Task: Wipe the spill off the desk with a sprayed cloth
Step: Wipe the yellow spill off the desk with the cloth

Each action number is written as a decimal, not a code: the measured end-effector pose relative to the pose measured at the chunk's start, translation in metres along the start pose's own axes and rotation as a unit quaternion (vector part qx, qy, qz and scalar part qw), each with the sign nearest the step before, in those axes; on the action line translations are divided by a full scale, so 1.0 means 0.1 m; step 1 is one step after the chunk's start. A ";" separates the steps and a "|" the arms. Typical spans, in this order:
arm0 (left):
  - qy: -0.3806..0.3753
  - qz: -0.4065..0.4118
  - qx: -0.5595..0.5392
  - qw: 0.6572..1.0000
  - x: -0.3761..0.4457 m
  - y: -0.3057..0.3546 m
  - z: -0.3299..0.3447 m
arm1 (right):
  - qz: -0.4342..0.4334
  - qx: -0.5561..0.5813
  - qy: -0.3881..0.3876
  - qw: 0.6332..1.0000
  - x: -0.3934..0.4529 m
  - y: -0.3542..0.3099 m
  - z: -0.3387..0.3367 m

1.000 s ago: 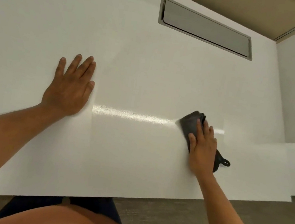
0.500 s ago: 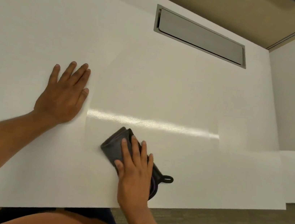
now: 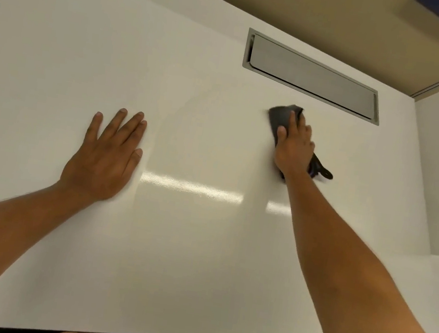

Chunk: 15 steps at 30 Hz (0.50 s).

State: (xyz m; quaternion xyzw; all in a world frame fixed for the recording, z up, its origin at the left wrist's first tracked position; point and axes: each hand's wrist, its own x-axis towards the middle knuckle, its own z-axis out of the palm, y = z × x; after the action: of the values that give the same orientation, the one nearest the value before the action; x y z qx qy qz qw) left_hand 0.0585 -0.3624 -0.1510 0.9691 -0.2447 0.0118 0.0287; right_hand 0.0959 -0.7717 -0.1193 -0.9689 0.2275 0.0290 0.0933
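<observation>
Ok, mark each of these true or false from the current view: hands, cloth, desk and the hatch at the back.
1. The right hand presses a dark cloth flat on the desk. True.
2. The left hand holds a spray bottle. False: it lies palm down on the desk, fingers spread, holding nothing.
3. The cloth sits just in front of the grey hatch, not on it. True.
4. The hatch lid stands open. False: it lies closed, flush in its frame.
5. The cloth is white. False: it is dark grey, with a small loop sticking out beside the wrist.
</observation>
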 end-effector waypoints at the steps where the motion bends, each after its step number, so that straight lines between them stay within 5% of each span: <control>1: -0.001 -0.002 -0.001 1.000 0.00 0.00 0.00 | -0.032 -0.006 -0.004 0.999 0.00 -0.18 0.05; 8: -0.009 -0.008 -0.011 1.000 0.01 -0.02 0.01 | -0.233 -0.005 -0.079 0.969 -0.79 -0.89 0.31; 15: -0.010 -0.005 -0.018 1.000 0.01 -0.05 0.05 | -0.310 0.038 -0.105 0.944 -2.25 -0.72 0.50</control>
State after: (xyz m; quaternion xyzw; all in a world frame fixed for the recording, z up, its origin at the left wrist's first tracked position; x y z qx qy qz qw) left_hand 0.0616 -0.3592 -0.1559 0.9696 -0.2407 -0.0022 0.0440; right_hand -0.0742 -0.6005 -0.1343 -0.9786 -0.0943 0.0918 0.1582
